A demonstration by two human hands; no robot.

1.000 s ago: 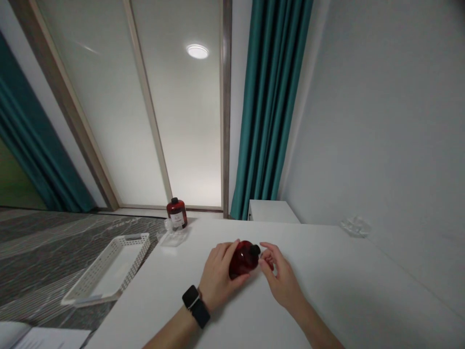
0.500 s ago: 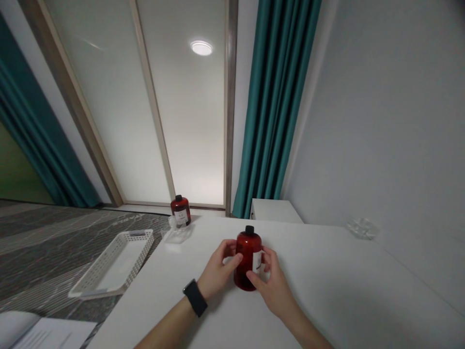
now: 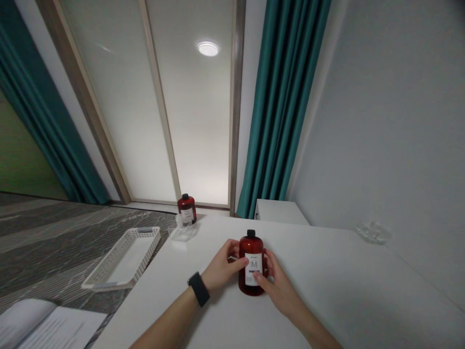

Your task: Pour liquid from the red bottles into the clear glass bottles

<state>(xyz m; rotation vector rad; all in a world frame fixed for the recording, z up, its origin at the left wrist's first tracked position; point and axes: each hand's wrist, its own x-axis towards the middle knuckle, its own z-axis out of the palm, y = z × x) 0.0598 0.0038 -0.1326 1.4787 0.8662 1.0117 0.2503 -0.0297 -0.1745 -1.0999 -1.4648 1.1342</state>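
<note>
A dark red bottle (image 3: 250,247) with a black cap stands upright on the white table (image 3: 312,281), its white label with a large M turned towards me. My left hand (image 3: 224,265) grips its left side, thumb on the label's edge. On the right side my right hand (image 3: 278,280) grips it too, thumb on the lower part of the label. The fingertips behind the bottle are partly hidden. A dark watch (image 3: 198,289) is on my left wrist.
Another red bottle (image 3: 187,208) stands at the table's far left corner, beside clear plastic (image 3: 183,233). More crumpled clear plastic (image 3: 373,232) lies at the far right. Left of the table are a white basket (image 3: 105,264) and an open book (image 3: 65,325). A white cabinet (image 3: 281,212) stands beyond.
Both hands have turned the bottle, bringing its label from the right side round to the front. The whole view has shifted slightly.
</note>
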